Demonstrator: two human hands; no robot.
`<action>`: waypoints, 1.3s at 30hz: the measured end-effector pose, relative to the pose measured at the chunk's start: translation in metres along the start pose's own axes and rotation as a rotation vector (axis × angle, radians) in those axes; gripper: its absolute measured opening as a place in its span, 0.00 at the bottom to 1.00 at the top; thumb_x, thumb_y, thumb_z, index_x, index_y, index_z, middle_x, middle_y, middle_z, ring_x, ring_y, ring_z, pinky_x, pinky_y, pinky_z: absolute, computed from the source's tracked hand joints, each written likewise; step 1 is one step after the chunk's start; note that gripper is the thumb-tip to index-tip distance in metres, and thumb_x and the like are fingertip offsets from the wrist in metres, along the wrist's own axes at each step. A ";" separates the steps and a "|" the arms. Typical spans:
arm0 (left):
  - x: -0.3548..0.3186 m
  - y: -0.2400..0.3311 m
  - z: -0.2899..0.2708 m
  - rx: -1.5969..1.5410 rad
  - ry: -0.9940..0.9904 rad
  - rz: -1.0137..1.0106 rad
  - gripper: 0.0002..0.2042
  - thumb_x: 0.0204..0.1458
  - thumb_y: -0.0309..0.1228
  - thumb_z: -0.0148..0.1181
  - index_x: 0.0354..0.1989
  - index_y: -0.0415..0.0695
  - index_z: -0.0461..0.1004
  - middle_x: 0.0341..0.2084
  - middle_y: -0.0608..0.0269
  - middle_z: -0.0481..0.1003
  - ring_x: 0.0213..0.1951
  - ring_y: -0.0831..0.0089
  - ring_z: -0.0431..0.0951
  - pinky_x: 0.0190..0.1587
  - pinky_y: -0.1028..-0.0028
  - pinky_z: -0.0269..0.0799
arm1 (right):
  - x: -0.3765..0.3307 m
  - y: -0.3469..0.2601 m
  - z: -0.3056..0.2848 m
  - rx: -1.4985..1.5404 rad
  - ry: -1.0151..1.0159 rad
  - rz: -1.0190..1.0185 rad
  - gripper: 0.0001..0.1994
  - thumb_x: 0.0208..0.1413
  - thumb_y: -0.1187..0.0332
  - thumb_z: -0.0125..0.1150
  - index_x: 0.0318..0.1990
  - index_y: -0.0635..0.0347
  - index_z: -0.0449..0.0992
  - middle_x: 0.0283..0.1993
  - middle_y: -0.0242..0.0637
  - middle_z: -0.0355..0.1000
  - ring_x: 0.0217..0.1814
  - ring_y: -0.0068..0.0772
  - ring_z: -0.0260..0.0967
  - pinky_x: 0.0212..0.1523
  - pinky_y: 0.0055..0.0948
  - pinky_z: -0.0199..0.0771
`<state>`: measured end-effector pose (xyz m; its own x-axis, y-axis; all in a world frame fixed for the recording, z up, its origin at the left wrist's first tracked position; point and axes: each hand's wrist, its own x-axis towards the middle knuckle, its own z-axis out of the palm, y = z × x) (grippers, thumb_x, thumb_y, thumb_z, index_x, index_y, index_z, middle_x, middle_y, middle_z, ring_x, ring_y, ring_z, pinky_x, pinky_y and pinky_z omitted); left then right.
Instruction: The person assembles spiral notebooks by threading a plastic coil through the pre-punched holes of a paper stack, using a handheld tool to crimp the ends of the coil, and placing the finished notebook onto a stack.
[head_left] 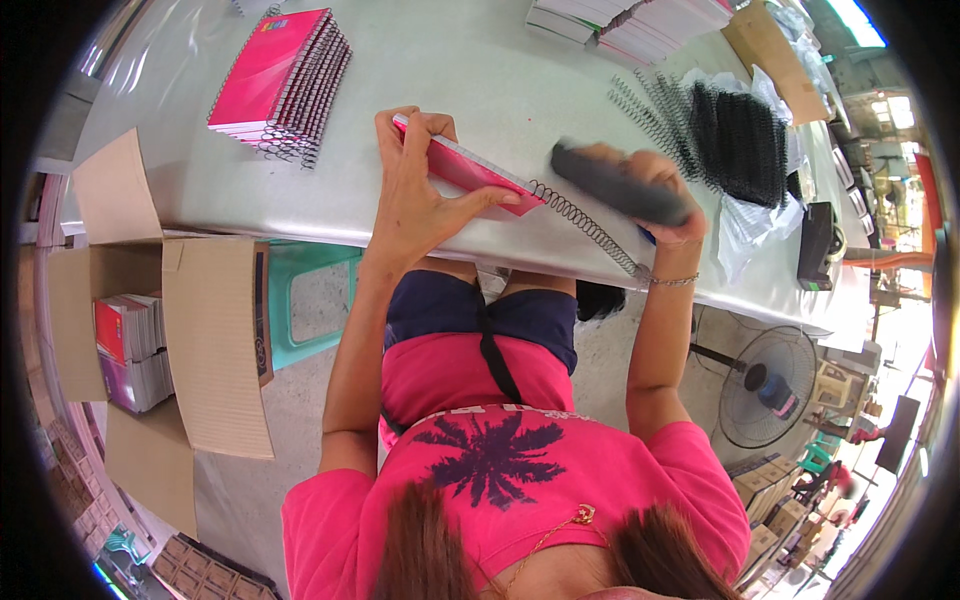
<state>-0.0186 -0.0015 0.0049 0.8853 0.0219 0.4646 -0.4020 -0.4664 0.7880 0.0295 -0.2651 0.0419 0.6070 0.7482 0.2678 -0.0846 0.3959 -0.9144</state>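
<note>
Here, left grip [415, 198] clasps notebook [466, 168], right grip [664, 174] dark object [612, 185]; shirt [620, 470] bears lettering [480, 409].

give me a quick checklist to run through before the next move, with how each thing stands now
1. Left hand gripping the pink notebook: ok, thumb on its cover.
2. Coil wholly within the notebook's edge: not ok, a long stretch sticks out.
3. Right hand holding the dark object: ok.
4. That object's working end: cannot tell, it is blurred.
5. Notebook stack apart from both hands: ok.
6. Spare black coils on the table: ok.
</note>
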 end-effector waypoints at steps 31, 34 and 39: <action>0.003 -0.009 -0.004 -0.087 -0.065 -0.028 0.41 0.27 0.35 0.84 0.51 0.44 0.62 0.47 0.59 0.61 0.51 0.62 0.63 0.54 0.66 0.64 | 0.004 -0.001 0.035 -0.328 0.405 0.349 0.20 0.51 0.62 0.74 0.44 0.65 0.73 0.56 0.40 0.71 0.50 0.23 0.64 0.55 0.26 0.67; -0.002 -0.013 0.003 -0.265 -0.067 -0.080 0.46 0.25 0.34 0.85 0.55 0.43 0.59 0.52 0.58 0.60 0.53 0.63 0.63 0.57 0.66 0.62 | -0.001 -0.003 0.048 -0.369 0.281 0.222 0.20 0.51 0.63 0.74 0.45 0.65 0.73 0.55 0.38 0.71 0.50 0.21 0.63 0.53 0.25 0.67; 0.006 -0.015 -0.001 -0.300 -0.052 -0.079 0.55 0.22 0.35 0.86 0.62 0.44 0.53 0.55 0.58 0.58 0.56 0.63 0.62 0.58 0.65 0.63 | 0.017 -0.009 0.049 -0.655 0.328 0.470 0.21 0.48 0.63 0.76 0.46 0.64 0.75 0.53 0.34 0.73 0.49 0.24 0.67 0.56 0.29 0.68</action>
<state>-0.0079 0.0066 -0.0040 0.9242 -0.0010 0.3818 -0.3755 -0.1835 0.9085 0.0018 -0.2296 0.0692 0.8288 0.5263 -0.1900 0.0270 -0.3768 -0.9259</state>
